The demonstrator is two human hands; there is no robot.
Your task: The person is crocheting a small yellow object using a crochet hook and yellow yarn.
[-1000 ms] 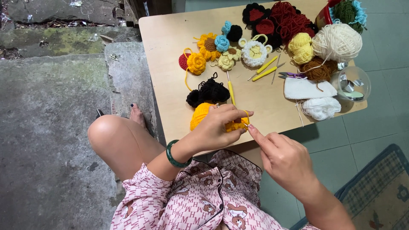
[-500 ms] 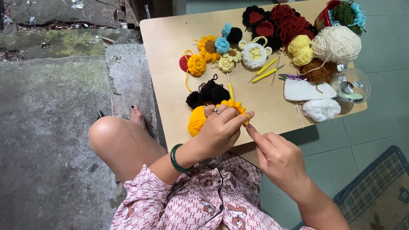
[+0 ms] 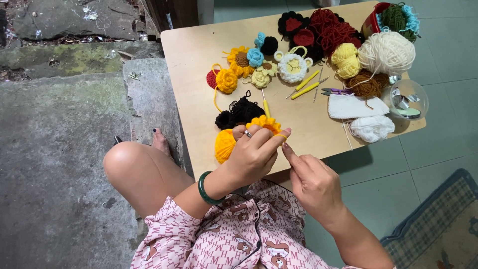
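My left hand [image 3: 254, 154] has its grip closed over a small yellow crochet piece [image 3: 265, 123], fingers curled across the top of it and the thumb pressed up from below, so only its ruffled upper edge shows above my knuckles. My right hand [image 3: 312, 180] comes in just beside it, forefinger and thumb pinched together at the fingertips touching the left thumb; I take it they hold the yarn or a hook, but whatever it is stays too thin for me to make out. The piece sits over the near edge of the counter [image 3: 199, 65], lifted slightly off it. It looks like a scalloped, petal-rimmed round in warm orange-yellow, tight and even in its stitches. Judging by the rim that already shows, I would say most of the round is worked, with some edge or finishing left, though my fingers hide how much. Just to the left of my hand lies the yellow yarn ball [image 3: 224, 145] it feeds from, and behind it a heap of black yarn [image 3: 240, 112]. Further back are finished flowers [image 3: 241, 61] in yellow, blue and cream, two yellow-handled hooks [image 3: 304, 85], a big cream yarn ball [image 3: 386, 52], red and black pieces [image 3: 318, 31], and folded white knitting [image 3: 356, 106].
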